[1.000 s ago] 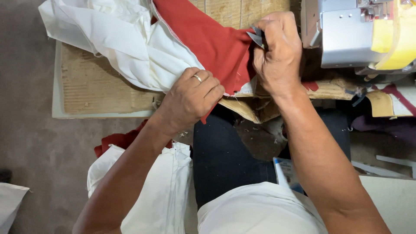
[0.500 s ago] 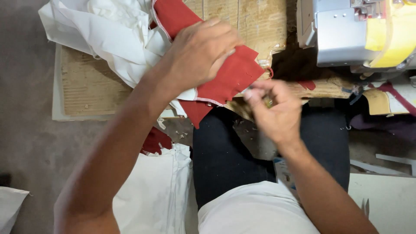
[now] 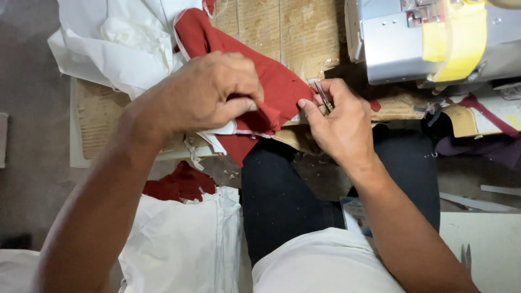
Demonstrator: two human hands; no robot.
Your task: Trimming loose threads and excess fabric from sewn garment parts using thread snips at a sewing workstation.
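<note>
Left hand [image 3: 203,95], now shifted up-frame, pinching red fabric [image 3: 271,87] at centre over wooden bench [image 3: 282,32]. Right hand [image 3: 339,122], lowered to fabric edge, closed on small thread snips [image 3: 324,97]. Trimming position resumed, judging by grip.

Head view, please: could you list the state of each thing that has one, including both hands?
left hand: fingers pinched shut on the red fabric
right hand: closed around small metal snips
red fabric: bunched, held at its stitched edge
small metal snips: held at the fabric's edge; blades too small to tell
white fabric: crumpled on the wooden table
sewing machine: untouched
</note>
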